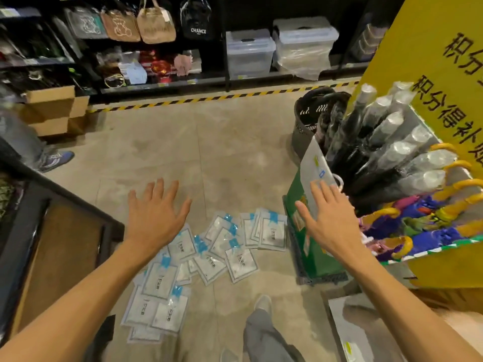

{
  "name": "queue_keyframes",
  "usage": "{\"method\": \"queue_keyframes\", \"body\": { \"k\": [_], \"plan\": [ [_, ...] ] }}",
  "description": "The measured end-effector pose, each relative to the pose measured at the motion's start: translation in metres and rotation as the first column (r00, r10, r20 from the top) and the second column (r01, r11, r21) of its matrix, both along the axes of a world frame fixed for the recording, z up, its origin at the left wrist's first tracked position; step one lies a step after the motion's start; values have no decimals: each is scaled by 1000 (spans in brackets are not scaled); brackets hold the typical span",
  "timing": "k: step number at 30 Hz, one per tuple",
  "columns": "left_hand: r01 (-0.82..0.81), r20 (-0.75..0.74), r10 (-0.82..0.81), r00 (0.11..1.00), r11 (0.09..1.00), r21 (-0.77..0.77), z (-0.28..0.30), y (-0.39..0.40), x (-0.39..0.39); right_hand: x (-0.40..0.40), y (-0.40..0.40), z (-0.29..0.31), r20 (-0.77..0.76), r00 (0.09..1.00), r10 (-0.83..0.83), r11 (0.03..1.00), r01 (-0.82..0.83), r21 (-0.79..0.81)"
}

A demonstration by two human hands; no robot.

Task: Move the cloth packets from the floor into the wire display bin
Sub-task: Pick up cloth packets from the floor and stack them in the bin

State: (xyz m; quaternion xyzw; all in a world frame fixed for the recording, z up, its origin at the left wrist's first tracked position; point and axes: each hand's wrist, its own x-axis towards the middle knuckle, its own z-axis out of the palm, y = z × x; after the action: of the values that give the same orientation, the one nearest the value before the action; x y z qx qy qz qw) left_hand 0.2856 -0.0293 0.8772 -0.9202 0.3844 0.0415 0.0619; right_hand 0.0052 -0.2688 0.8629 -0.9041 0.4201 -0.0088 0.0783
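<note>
Several clear cloth packets (209,254) with blue headers lie scattered on the tan floor, from the lower middle up toward a green crate. My left hand (156,212) hovers above them, fingers spread, holding nothing. To the right, my right hand (329,218) is also spread and empty, held in front of the green crate (311,257) and a white packet (317,168) standing upright in it. I cannot tell which container is the wire display bin.
A dark counter (52,244) stands at the left. Umbrellas (392,158) fill a display at the right under a yellow sign (431,61). A dark basket (311,118) sits behind. Shelves with bags and boxes line the back. Someone's shoe (55,159) is at left, and my leg (264,333) below.
</note>
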Motion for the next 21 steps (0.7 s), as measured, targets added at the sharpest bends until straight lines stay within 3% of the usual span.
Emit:
{"method": "queue_keyframes", "body": {
  "k": [4, 11, 16, 21],
  "plan": [
    [-1, -2, 1, 1000, 998, 58, -47, -24, 28, 21, -25, -52, 21, 1000, 14, 1000, -14, 14],
    [32, -59, -25, 998, 993, 117, -161, -65, 70, 49, -56, -168, -118, 993, 15, 997, -6, 70],
    [-6, -185, 42, 982, 981, 193, -308, -75, 90, 68, -52, -299, -174, 985, -7, 995, 24, 94],
    [110, -336, -8, 942, 953, 284, -480, -70, 79, 77, -32, -466, -125, 991, -51, 982, 72, 177]
  ]
}}
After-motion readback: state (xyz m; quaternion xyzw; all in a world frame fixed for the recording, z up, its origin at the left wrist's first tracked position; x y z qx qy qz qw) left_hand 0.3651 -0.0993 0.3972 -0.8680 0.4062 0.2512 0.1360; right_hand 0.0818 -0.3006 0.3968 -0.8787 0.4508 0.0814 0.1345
